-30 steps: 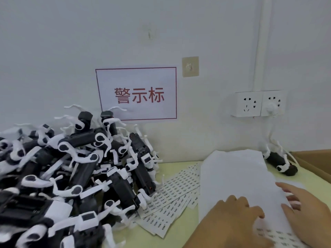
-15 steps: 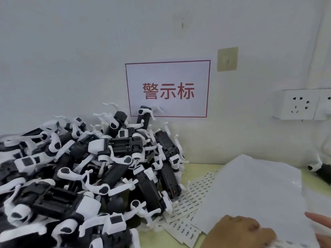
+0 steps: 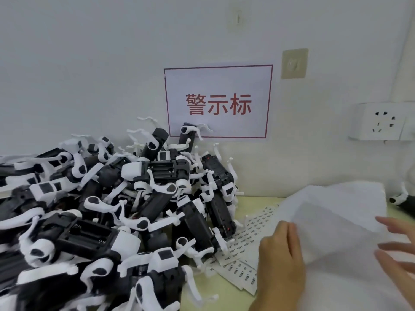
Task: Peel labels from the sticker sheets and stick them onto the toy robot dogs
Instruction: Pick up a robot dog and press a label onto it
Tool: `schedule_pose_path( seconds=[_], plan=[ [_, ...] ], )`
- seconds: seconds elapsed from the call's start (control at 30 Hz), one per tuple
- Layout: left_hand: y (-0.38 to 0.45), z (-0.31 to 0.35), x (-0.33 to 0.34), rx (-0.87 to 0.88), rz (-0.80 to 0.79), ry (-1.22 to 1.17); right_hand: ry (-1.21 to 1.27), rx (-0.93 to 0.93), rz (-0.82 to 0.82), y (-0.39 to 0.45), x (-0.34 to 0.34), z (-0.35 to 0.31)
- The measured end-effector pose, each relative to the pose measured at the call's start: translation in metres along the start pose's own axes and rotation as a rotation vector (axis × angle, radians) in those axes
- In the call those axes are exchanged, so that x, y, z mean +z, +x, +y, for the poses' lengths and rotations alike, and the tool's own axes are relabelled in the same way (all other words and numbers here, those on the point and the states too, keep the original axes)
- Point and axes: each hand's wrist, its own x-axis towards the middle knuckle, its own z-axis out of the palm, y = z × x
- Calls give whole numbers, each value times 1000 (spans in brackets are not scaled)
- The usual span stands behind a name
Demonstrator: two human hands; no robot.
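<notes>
A: Since a second ago the view has swung toward the pile of toy robot dogs, so the red-bordered wall sign now sits near the middle of the head view and the wall socket has slid to the right edge.

B: And the hands?

A: Both have shifted on the white backing sheet, which lies right of the pile. The left hand rests at the sheet's left edge, fingers fairly straight, nearer the pile than before. Whether its grip pinches the paper I cannot tell. The right hand hovers over the sheet's right part with fingers spread, holding nothing.

B: Where are the labels?

A: The sticker sheets fan out on the table between the pile and the white sheet, partly under both. One more dog lies beyond the white sheet, below the socket.

B: So what does that mean for the job?

A: No label looks peeled yet, and no dog is in hand. My guess is that the glance toward the pile is a choice of the next dog, while the hands clear the cover sheet off the stickers.
</notes>
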Motion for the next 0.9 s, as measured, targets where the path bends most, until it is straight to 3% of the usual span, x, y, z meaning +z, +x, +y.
schedule_pose_path(
  seconds=[0.13,0.3,0.5,0.57,0.63,0.7,0.77,0.9],
  plan=[
    [1,-5,-1,-68,290,-167,-491,-461,116,-28,54,-51],
    [-2,0,-2,198,401,-117,-234,-337,-29,-53,100,-79],
    [-2,4,4,807,220,257,-46,-253,-168,-12,68,-93],
    [-4,10,8,868,157,330,-68,-109,-407,-11,53,-98],
    [-5,16,7,843,107,325,-199,-47,-565,-19,45,-111],
    [-6,26,1,709,10,236,-270,29,-537,-18,40,-119],
    [-5,40,-7,470,-73,132,-241,24,-513,-14,34,-125],
    [14,58,-26,-8,99,-46,-193,6,-487,-11,24,-134]
  ],
)
